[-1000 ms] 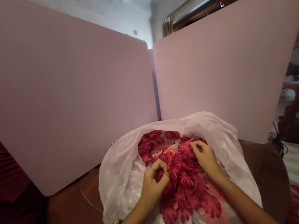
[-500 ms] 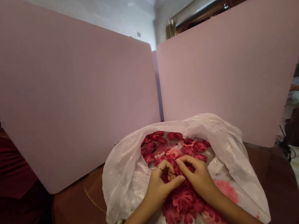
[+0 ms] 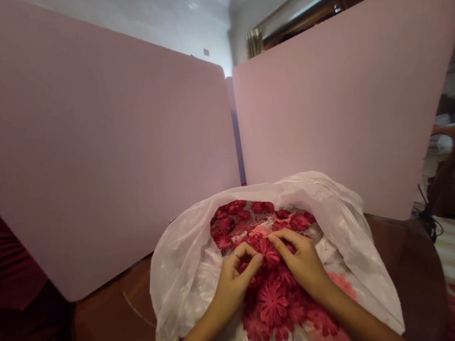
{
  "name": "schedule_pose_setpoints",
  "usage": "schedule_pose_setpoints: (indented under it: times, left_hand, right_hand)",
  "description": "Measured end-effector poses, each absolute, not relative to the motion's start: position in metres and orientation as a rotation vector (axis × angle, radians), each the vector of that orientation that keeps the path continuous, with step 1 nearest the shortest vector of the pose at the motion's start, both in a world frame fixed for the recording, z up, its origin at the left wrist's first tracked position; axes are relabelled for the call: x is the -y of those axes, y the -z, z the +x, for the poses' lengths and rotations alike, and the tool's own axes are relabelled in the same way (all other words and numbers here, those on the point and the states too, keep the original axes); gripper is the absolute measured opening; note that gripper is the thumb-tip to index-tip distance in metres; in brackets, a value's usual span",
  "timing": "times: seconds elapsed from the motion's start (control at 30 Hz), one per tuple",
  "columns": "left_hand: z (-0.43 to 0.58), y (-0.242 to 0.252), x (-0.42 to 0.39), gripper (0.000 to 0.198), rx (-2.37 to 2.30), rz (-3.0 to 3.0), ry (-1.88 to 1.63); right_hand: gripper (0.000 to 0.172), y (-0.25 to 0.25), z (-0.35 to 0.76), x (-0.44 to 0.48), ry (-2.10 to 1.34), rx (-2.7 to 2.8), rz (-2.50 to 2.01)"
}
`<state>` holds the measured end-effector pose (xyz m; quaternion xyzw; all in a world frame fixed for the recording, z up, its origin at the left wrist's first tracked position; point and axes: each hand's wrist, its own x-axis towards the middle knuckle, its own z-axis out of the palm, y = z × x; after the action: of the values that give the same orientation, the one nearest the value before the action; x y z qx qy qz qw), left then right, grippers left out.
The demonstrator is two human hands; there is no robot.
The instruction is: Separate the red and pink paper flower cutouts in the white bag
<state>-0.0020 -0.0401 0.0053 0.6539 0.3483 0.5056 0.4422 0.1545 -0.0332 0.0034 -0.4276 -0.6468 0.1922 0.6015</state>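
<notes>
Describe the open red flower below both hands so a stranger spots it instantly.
On the brown table, find the white plastic bag with heaped red flowers. Nearer the wearer than the left hand and right hand lies the open flower. Its full ring of petals shows, while its neighbours are partly covered.

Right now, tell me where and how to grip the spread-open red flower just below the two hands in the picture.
Probably best by the petal tips at its near edge, coming from the camera's side: the red flower faces the camera, petals fanned out with notches between, and nothing seems to cover that edge. The left hand and right hand are over toward its far edge.
</notes>
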Motion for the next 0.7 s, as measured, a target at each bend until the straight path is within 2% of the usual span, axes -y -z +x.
schedule_pose_setpoints:
  times: [0.3, 0.47, 0.7]
  left_hand:
    - [-0.008, -0.003, 0.033, 0.032, -0.885, 1.592, -1.386]
    - [-0.005, -0.004, 0.031, 0.035, -0.750, 1.681, -1.436]
    - [0.000, 0.001, 0.036, 0.022, -0.771, 1.583, -1.196]
  right_hand:
    - [0.034, -0.001, 0.197, 0.004, -0.406, 1.263, -1.102]
    - [0.028, -0.004, 0.180, 0.015, -0.351, 1.351, -1.082]
    - [0.020, -0.002, 0.155, 0.033, -0.342, 1.554, -0.906]
